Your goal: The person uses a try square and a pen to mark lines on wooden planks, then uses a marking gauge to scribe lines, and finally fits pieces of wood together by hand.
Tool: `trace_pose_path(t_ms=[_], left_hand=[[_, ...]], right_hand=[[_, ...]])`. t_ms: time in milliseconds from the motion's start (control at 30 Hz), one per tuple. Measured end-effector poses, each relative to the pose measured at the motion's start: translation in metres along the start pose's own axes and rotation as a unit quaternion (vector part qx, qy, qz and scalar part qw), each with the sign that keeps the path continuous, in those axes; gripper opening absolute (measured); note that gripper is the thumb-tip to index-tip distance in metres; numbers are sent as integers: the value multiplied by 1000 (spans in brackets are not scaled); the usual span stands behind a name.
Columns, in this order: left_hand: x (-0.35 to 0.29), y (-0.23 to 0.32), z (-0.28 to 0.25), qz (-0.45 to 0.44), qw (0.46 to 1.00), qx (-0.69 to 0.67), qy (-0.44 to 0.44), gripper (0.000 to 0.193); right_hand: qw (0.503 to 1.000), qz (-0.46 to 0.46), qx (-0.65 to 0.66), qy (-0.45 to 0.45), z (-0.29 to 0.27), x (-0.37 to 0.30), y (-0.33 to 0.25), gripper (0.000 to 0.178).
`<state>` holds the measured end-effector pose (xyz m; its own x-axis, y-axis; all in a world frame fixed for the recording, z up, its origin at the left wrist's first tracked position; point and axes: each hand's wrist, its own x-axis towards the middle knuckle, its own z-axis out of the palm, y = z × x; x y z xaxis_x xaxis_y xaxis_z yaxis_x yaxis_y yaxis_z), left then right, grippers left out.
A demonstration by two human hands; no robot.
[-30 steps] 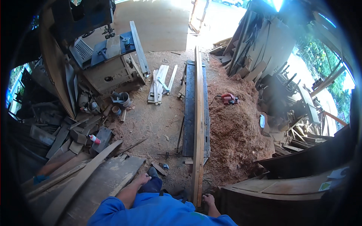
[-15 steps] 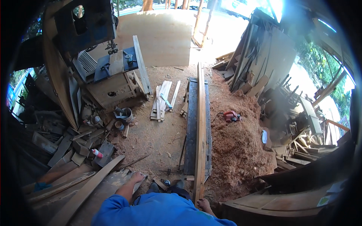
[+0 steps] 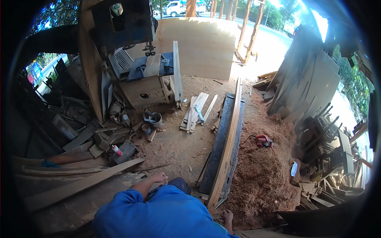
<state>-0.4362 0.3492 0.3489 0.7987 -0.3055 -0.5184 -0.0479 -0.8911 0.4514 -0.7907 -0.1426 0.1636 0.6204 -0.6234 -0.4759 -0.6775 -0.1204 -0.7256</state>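
A long wooden beam [image 3: 226,152] lies lengthwise on a dark narrow bench [image 3: 214,158]; its near end comes close to my body. My right hand [image 3: 227,216] is just right of that end, apart from it, with its fingers curled and nothing visible in them. Out in front of my body, to the left, is my left hand [image 3: 160,178]. Its fingers are loosely closed, and I see nothing in them. Near it, a long curved board [image 3: 89,183] rests over a broad wooden surface [image 3: 79,204].
A red power tool [image 3: 262,141] sits on a large sawdust heap [image 3: 258,178] right of the bench. Pale wood strips [image 3: 194,113] lie on the floor. A woodworking machine [image 3: 145,85], a bucket [image 3: 157,119] and scrap wood stand left; a plywood sheet [image 3: 194,47] stands beyond.
My right hand has left the beam's near end and is now to its right. My left hand has come off the wooden surface and moved forward and right. The view has turned left.
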Motion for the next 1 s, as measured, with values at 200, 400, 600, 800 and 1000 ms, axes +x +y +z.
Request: trace_pose_path(t_ms=[200, 400, 600, 800, 1000], left_hand=[[-30, -16, 3, -40, 999, -9, -29, 49], [-16, -44, 23, -51, 998, 24, -32, 46], [-12, -62, -11, -35, 999, -33, -11, 43], [10, -93, -27, -111, 988, 32, -104, 43], [91, -78, -59, -88, 989, -77, -86, 44]], right_hand=[[987, 130, -33, -90, 13, -111, -81, 25], [976, 124, -118, -135, 22, -91, -83, 37], [993, 101, 24, -56, 39, -38, -94, 30], [986, 134, 96, -28, 43, -63, -130, 30], [973, -72, -219, 1, 75, -95, -81, 28]])
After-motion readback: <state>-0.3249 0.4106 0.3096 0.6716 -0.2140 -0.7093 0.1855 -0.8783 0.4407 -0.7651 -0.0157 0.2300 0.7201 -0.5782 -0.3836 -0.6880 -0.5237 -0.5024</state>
